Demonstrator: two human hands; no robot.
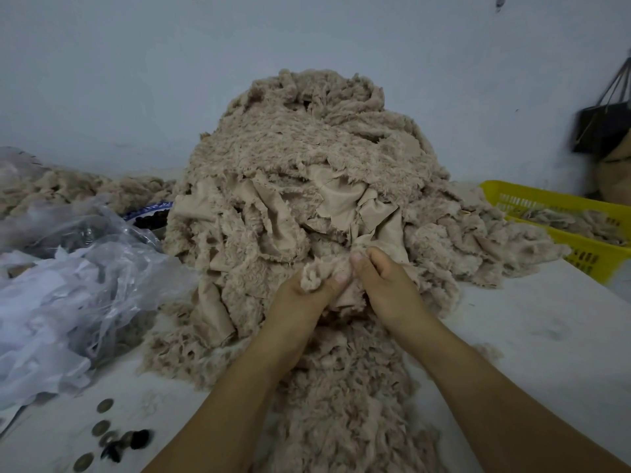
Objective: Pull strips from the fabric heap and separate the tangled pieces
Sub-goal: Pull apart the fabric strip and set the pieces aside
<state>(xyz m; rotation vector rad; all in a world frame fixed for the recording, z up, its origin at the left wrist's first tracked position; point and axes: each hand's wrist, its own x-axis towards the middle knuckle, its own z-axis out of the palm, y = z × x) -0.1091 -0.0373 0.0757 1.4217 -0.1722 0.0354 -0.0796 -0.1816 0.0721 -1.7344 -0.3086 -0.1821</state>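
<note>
A tall heap of beige fuzzy fabric pieces [300,165] rises in the middle of the white table [546,336], against the wall. At its front foot both hands meet on one fabric strip [317,273]. My left hand [300,302] grips a bunched fuzzy end of it, thumb on top. My right hand [386,285] pinches the same piece right beside it, thumb pressed into the cloth. More fuzzy fabric [345,404] trails from the heap toward me between my forearms.
Crumpled clear plastic bags [68,285] lie at the left, with more beige fabric [68,189] behind them. A yellow basket [573,227] holding some pieces stands at the right. Several round buttons [109,435] lie near the front left. A dark bag [601,128] hangs at the far right.
</note>
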